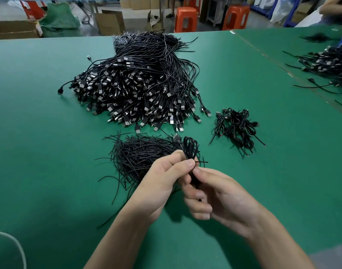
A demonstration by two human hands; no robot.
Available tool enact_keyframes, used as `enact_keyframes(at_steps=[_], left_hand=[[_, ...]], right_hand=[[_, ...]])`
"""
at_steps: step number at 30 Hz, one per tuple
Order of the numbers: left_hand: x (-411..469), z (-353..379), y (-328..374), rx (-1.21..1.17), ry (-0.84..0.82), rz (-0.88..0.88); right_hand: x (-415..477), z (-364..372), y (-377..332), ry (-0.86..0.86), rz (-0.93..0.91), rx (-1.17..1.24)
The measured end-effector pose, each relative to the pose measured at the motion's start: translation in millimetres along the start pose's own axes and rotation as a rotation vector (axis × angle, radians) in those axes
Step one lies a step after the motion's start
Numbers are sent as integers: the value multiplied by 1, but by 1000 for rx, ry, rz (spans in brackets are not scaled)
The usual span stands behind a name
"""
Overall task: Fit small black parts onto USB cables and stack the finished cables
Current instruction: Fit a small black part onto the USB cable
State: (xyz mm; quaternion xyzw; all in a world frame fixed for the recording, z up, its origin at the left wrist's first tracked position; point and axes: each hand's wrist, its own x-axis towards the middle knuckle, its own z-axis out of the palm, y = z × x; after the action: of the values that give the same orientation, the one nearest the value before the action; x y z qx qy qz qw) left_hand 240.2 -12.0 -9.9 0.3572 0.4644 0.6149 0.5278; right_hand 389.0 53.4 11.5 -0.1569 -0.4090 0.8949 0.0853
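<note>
From the head camera, both hands met over the near middle of the green table (49, 133). The left hand (162, 181) pinched a coiled USB cable (190, 147) between thumb and forefinger, fingers clamped on the bundle's waist. The right hand (220, 199) gripped the same bundle just below, its fingertips closed on the lower part and on a thin black tie (202, 162) whose free end stuck out to the right. The coil's long axis ran roughly away from the person, loops pointing toward the far edge, with its plug (177, 137) at the upper left of the loops.

Just behind the hands lay a loose heap of black ties (139, 152), strands mostly running left to right. Beyond that sat one large pile of unbundled USB cables (139, 90), plugs fanned toward the person and tails trailing to the far side. To the right of the hands, well apart from the big pile, was one small stack of finished bundles (237, 129); their number could not be told. A further heap of cables (329, 65) lay on the adjoining table at the right edge.

The surface was a plain green mat. Behind it stood two orange plastic stools (185, 19), cardboard boxes (110, 22) and a green sack (58, 22) on a workshop floor. A pale cord (16, 247) curved in the near left corner.
</note>
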Motion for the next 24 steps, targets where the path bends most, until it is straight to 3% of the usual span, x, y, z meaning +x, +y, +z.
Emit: enact_keyframes(at_steps=[4, 8, 11, 14, 18, 22, 24], left_hand=[[0, 0, 1, 22, 33, 42], [-2, -4, 7, 127, 97, 78], [-3, -5, 9, 174, 77, 10], [-5, -5, 7, 126, 32, -43], [-8, -7, 5, 79, -13, -68], [-9, -12, 3, -14, -32, -96], [-9, -11, 1, -62, -10, -90]], right_hand=[[2, -1, 3, 207, -126, -351], [-1, -11, 0, 576, -484, -1021], [-1, -17, -6, 518, -713, -1321], [3, -19, -13, 415, -883, -1477], [7, -17, -19, 339, -918, -1596], [9, -11, -21, 295, -878, -1483], [10, -6, -20, 358, -839, -1427]])
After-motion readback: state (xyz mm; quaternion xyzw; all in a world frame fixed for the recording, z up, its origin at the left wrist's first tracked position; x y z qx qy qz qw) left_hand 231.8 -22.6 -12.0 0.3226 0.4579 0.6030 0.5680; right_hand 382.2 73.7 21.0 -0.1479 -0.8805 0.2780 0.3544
